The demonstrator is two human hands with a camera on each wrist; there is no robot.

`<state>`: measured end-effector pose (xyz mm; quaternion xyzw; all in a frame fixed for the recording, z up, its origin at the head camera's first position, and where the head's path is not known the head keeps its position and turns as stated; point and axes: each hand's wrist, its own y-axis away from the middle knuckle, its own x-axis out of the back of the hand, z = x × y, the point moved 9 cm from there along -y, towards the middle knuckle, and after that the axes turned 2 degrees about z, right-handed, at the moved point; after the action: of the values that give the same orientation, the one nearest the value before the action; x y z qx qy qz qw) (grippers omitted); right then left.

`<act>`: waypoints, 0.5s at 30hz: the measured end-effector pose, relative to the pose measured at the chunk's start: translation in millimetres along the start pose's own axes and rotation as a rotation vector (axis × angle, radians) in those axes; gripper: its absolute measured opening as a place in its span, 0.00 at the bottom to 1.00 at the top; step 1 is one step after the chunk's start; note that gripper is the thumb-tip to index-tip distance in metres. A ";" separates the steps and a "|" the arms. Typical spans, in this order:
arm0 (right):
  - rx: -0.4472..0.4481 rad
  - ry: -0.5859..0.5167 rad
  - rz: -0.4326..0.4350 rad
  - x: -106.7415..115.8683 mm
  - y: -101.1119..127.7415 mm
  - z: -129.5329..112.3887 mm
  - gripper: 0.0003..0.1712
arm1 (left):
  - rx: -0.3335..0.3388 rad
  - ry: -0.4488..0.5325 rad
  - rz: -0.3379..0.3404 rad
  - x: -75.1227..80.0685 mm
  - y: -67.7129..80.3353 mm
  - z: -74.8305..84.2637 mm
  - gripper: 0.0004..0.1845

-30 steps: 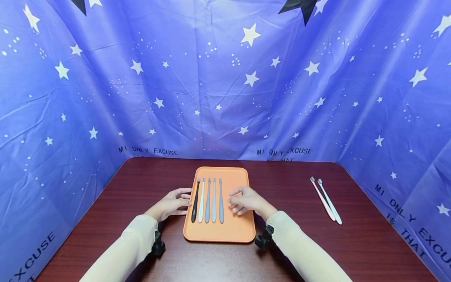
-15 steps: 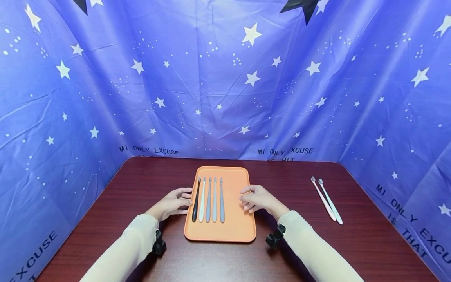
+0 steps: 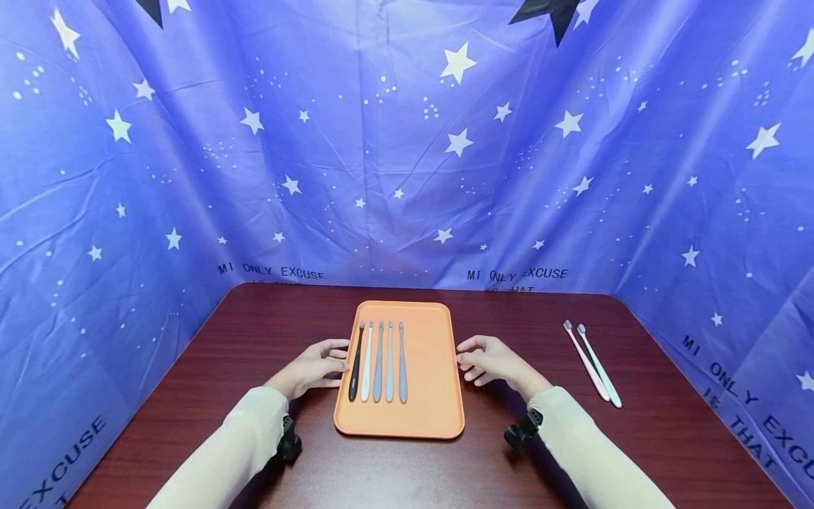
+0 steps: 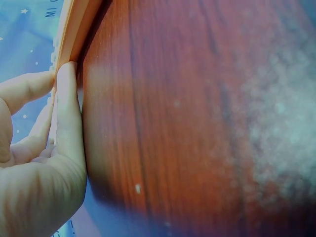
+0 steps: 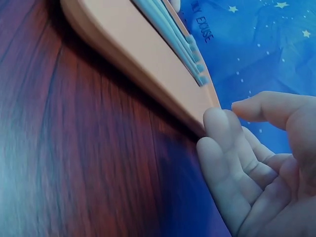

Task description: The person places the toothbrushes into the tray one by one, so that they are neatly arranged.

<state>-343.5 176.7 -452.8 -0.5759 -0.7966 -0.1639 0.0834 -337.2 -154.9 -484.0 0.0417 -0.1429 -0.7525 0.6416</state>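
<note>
An orange tray [image 3: 432, 396] lies on the table, with several toothbrushes side by side on its left half. The leftmost is a black toothbrush [image 3: 354, 375]; to its right come a white toothbrush [image 3: 365, 375] and grey-blue ones, such as the rightmost toothbrush [image 3: 403, 375]. At the tray's left rim, my left hand [image 3: 316, 366] pinches the edge, thumb [image 4: 29, 89] above and a finger [image 4: 69, 113] along the outer wall. Beside the right rim is my right hand [image 3: 499, 366], its thumb and fingers apart and holding nothing, fingertips close to the tray's edge.
Away to the right, a pink toothbrush [image 3: 585, 360] and a pale green-white toothbrush [image 3: 600, 367] lie close together on the dark red table [image 3: 509, 311]. A blue star-printed cloth [image 3: 407, 141] hangs behind and along both sides.
My right hand has moved right, from over the tray's right part to just outside its right rim. The left hand stays at the left rim; the toothbrushes keep their places.
</note>
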 end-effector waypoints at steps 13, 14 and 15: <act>0.014 0.054 -0.010 35.7 18.2 17.6 0.23 | -0.002 -0.006 0.001 -1.3 2.4 3.1 0.32; 0.016 0.053 -0.009 38.8 20.1 17.8 0.23 | -0.003 -0.006 0.002 -1.3 2.5 3.1 0.32; 0.019 0.052 -0.007 42.0 21.9 18.1 0.23 | -0.004 -0.005 0.003 -1.3 2.5 3.2 0.32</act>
<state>-335.4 226.8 -452.5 -0.5678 -0.7977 -0.1714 0.1089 -335.4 -153.4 -480.4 0.0383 -0.1434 -0.7520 0.6423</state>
